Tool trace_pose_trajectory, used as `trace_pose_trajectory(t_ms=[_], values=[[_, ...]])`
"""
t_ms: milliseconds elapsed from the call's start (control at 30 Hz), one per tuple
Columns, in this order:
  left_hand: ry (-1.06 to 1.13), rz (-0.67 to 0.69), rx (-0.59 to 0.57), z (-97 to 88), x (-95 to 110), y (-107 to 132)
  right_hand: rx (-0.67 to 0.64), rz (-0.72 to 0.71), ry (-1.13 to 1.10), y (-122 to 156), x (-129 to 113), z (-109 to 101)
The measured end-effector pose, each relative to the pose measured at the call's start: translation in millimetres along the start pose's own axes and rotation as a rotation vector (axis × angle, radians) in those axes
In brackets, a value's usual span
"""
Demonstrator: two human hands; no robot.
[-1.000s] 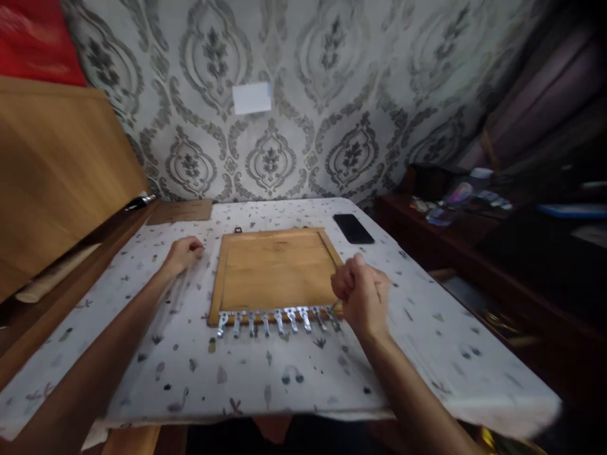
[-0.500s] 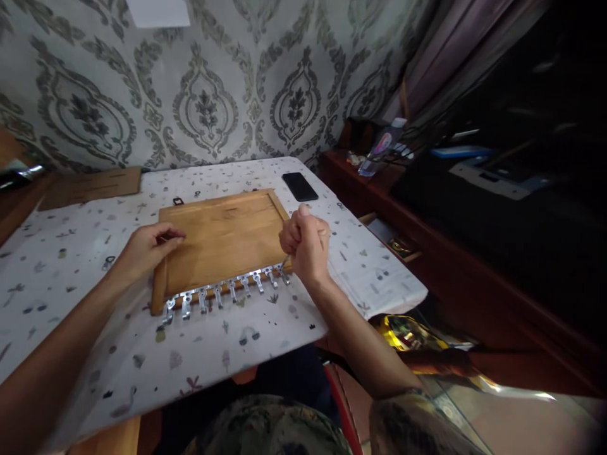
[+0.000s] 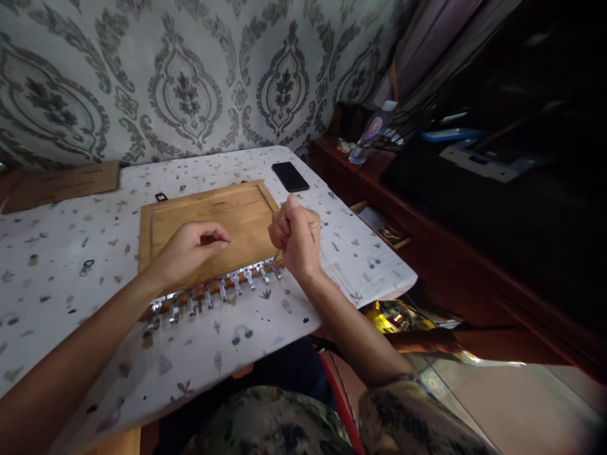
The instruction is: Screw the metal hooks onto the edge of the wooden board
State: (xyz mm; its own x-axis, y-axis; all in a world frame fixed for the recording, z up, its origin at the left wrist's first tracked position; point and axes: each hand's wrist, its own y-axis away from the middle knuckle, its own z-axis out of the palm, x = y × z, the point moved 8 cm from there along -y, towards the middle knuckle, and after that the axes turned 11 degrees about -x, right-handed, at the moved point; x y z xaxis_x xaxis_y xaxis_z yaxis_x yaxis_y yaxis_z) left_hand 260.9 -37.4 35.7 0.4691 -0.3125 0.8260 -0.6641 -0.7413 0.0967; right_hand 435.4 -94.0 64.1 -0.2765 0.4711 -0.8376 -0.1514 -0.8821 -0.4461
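A wooden board (image 3: 237, 218) with a raised frame lies flat on the table. Along its near edge runs a metal hook rail (image 3: 222, 290) with several silver hooks. My right hand (image 3: 298, 237) is closed in a fist, thumb up, above the rail's right end. From under that fist a thin metal screwdriver shaft (image 3: 275, 256) slants down to the rail; its handle is hidden in my fingers. Over the middle of the board, my left hand (image 3: 194, 249) has thumb and forefinger pinched. A tiny dark tip shows at the fingertips, too small to name.
A black phone (image 3: 290, 177) lies beyond the board on the patterned tablecloth (image 3: 284, 316). Flat cardboard (image 3: 66, 183) is at the far left. A dark red cabinet (image 3: 327, 158) with a plastic bottle (image 3: 372, 133) on top and a part-open drawer (image 3: 379, 221) stands to the right.
My left hand has moved right, from the board's left edge to over its middle. My right hand keeps its place at the rail's right end. The whole view has shifted slightly.
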Motion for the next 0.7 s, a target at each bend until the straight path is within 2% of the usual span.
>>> trace_pose_trajectory(t_ms=[133, 233, 333, 467, 700], values=[[0.099, 0.017, -0.177, 34.2, 11, -20, -0.018, -0.001, -0.002, 1, 1, 0], [0.18, -0.053, -0.282, 58.0, 9, -32, -0.019, -0.011, 0.003, 2, 2, -1], [0.198, -0.059, -0.348, 76.0, 9, -43, -0.013, -0.024, -0.004, 3, 2, -3], [0.091, -0.004, -0.365, 85.7, 12, -53, -0.004, -0.029, -0.05, 3, 0, -3], [-0.015, 0.022, -0.411, 87.2, 13, -59, 0.014, -0.022, -0.023, 3, 0, -4]])
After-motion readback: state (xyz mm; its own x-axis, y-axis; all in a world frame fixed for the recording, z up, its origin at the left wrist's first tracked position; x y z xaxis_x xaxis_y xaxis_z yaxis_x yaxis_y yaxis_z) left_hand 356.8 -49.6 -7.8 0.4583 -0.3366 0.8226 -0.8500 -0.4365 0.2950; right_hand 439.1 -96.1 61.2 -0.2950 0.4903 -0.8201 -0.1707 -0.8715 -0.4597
